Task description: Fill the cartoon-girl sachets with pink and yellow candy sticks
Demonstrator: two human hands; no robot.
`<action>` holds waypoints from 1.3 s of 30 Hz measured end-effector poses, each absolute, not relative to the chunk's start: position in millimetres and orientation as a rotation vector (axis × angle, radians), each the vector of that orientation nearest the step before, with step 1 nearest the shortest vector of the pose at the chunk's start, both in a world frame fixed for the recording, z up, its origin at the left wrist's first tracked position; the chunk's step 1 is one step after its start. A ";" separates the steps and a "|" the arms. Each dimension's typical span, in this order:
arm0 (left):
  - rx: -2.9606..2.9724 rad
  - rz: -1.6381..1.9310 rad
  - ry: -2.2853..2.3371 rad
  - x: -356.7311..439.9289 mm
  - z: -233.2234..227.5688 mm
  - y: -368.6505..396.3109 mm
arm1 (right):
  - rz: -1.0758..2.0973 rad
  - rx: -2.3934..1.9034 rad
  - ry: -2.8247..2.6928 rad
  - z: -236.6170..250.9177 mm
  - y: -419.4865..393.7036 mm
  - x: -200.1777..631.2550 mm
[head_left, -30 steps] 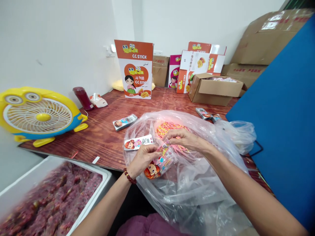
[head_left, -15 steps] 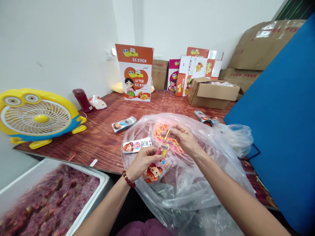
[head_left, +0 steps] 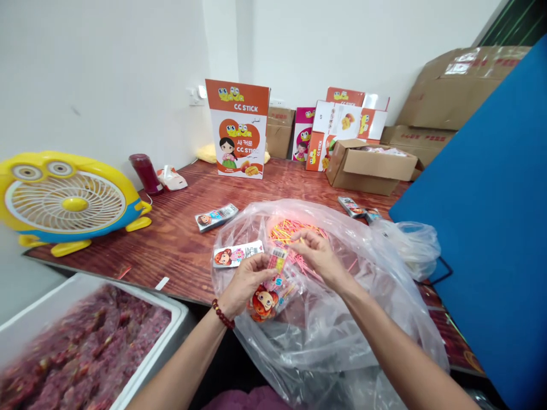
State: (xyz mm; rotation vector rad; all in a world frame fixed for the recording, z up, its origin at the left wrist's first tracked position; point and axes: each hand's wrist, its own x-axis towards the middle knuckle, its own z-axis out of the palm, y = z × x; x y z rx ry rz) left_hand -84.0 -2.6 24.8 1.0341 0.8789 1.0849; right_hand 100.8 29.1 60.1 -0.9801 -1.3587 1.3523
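Note:
My left hand (head_left: 245,283), with a beaded bracelet on the wrist, pinches the top of a small printed plastic packet (head_left: 265,300). The packet shows a red-haired cartoon girl and a barcode, and hangs tilted. Just right of its top edge my right hand (head_left: 318,256) is closed, a bit of a thin yellow stick (head_left: 302,240) showing at the fingertips. Behind my hands lies a heap of pink, orange and yellow sticks (head_left: 284,230) in a large clear plastic bag (head_left: 363,319). A stack of flat printed packets (head_left: 233,254) lies left of the heap, partly under the bag's film.
Another packet stack (head_left: 216,217) lies further left on the wooden table (head_left: 179,233). A yellow fan (head_left: 72,202) stands at left, above a white foam box (head_left: 182,319) of purplish bagged contents. Cartons (head_left: 371,171) stand behind; a blue panel (head_left: 482,216) borders the right.
My right hand has moved slightly down and right, and less of the yellow stick shows. The packet in my left hand has shifted slightly left. The view has tilted a little.

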 end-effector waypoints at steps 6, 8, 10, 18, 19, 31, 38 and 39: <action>1.099 1.154 0.903 -82.4 25.6 -3.9 | 1.266 -1.004 -1.532 40.2 22.5 89.8; 1.059 1.121 0.888 -83.5 26.8 -3.2 | 1.273 -1.018 -1.504 42.1 22.6 87.2; 1.046 1.044 0.869 -84.9 28.4 -2.2 | 1.308 -1.011 -1.497 44.0 23.3 86.0; 1.046 1.032 0.874 -85.4 25.0 -4.1 | 1.316 -1.017 -1.592 40.8 26.1 92.8; 1.038 1.009 0.863 -85.1 23.6 -5.0 | 1.317 -1.022 -1.619 40.3 26.5 94.4; 1.082 1.006 0.919 -81.4 21.1 -2.9 | 1.248 -1.036 -1.635 51.8 34.4 97.8; 1.059 0.997 0.879 -79.1 22.7 -4.1 | 1.368 -1.040 -1.642 55.8 30.3 104.9; 1.063 0.991 0.871 -79.1 24.4 -4.4 | 1.366 -1.046 -1.617 55.5 29.3 105.5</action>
